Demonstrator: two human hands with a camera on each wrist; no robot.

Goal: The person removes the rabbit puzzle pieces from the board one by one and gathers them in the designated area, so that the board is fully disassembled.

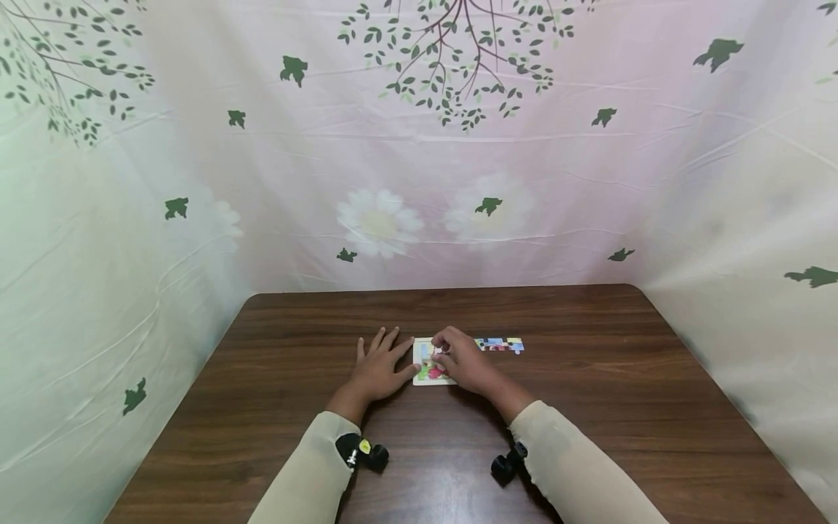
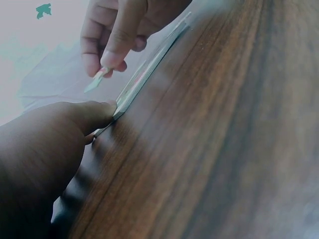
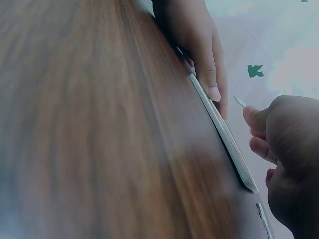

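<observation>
A white-bordered puzzle board (image 1: 433, 383) with a colourful picture lies flat on the table. My left hand (image 1: 381, 370) has its fingers spread, with thumb and index tip at the board's left edge. In the left wrist view, that thumb (image 2: 102, 113) lies against the border. Above the board, my right hand (image 1: 466, 362) pinches a small puzzle piece (image 2: 94, 82) between thumb and fingertips. The same piece (image 3: 239, 101) shows edge-on in the right wrist view, raised off the board. The right hand hides much of the board from the head camera.
Several joined or close-set puzzle pieces (image 1: 505, 344) lie in a row just right of the board. Brown wood grain covers the table (image 1: 622, 407). A printed curtain (image 1: 419, 167) hangs behind the table and along both sides.
</observation>
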